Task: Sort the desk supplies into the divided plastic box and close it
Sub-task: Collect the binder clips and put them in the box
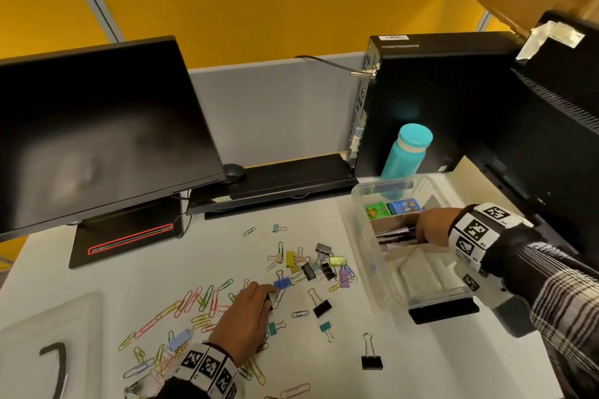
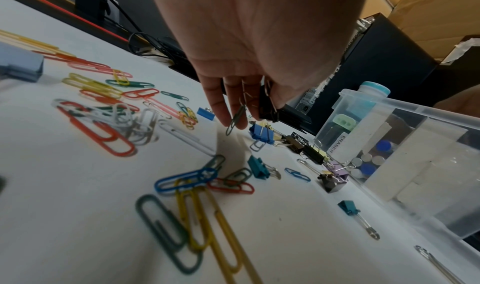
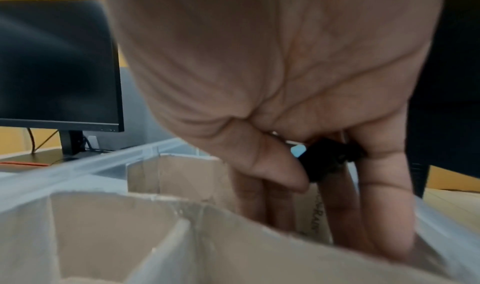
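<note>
Coloured paper clips (image 1: 194, 301) (image 2: 103, 124) and binder clips (image 1: 324, 264) lie scattered on the white desk. My left hand (image 1: 264, 293) (image 2: 249, 112) hovers over them, fingers curled round a black binder clip (image 2: 267, 104); a grey paper clip (image 2: 235, 120) dangles from it. A blue binder clip (image 1: 282, 283) (image 2: 262, 133) lies just beyond its fingertips. The clear plastic box (image 1: 366, 236) (image 2: 415, 112) with cardboard dividers (image 3: 171, 175) stands at the right. My right hand (image 1: 421, 230) (image 3: 311, 175) reaches into it, pinching a small black object (image 3: 324, 157) between thumb and fingers.
The box's translucent lid (image 1: 48, 327) lies at the front left. A monitor (image 1: 97, 126) stands at the back left, with a keyboard (image 1: 275, 178), a computer tower (image 1: 421, 100) and a teal bottle (image 1: 405, 155) behind the box. Erasers (image 1: 377, 210) and pens (image 1: 395, 236) lie inside the box.
</note>
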Motion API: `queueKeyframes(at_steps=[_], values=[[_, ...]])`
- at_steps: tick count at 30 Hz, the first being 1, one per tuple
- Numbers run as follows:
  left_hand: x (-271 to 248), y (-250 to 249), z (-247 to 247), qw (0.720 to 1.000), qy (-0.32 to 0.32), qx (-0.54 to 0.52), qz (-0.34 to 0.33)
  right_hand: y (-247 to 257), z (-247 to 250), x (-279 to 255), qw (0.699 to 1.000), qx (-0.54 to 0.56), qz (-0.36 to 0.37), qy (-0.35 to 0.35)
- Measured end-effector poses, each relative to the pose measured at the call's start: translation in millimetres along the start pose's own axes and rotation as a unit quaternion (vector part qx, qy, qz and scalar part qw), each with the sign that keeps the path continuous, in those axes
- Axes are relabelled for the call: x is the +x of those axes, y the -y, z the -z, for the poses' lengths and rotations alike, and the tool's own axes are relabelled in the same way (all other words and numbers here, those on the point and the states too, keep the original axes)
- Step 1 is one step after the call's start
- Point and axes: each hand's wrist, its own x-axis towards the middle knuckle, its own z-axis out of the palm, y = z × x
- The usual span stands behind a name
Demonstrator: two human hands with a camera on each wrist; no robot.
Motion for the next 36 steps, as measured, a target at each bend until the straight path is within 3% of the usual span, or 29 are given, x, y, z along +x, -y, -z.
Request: queueKeyframes(at_steps=[7,10,12,14,16,18,21,23,28,31,36], values=[[2.0,-3.8,-0.6,1.0,-0.005,0.008,-0.01,-1.9,8.1,-19.7,1.0,0.009,0.011,-0.015],[2.6,-6.7,3.6,0.999,0.01,0.045,0.0,7.7,17.6,-47.4,0.991,0.065,0.037,-0.112],[2.8,-8.2,5.2,0.997,0.013,0.079,0.001,26.2,17.8,-71.1,0.961,0.176,0.081,-0.196],[1.5,-10.4,6.1,0.998,0.004,0.067,0.008,58.1,8.0,-92.5,0.927,0.256,0.141,-0.237],[-0.5,-15.7,10.3,0.999,0.003,0.015,0.033,95.4,-15.4,-105.4,0.914,0.29,0.189,-0.212],[-2.5,-21.6,14.7,0.999,0.014,-0.013,0.04,124.8,-49.0,-105.7,0.93,0.277,0.19,-0.15],[-3.1,-27.9,21.3,0.998,0.017,-0.031,0.045,139.5,-101.9,-96.8,0.967,0.225,0.111,-0.033],[-0.1,-31.0,24.3,0.998,0.011,-0.04,0.043,135.8,-129.3,-94.7,0.973,0.223,0.057,0.024],[17.1,-36.3,21.0,0.991,0.013,-0.126,0.045,128.0,-164.7,-86.2,0.96,0.277,0.001,0.036],[28.6,-48.3,20.0,0.953,0.023,-0.281,0.111,127.0,-172.9,-81.4,0.952,0.306,0.003,-0.011],[31.9,-71.5,33.9,0.872,0.011,-0.459,0.171,121.6,-174.0,-82.0,0.925,0.379,0.031,-0.013]])
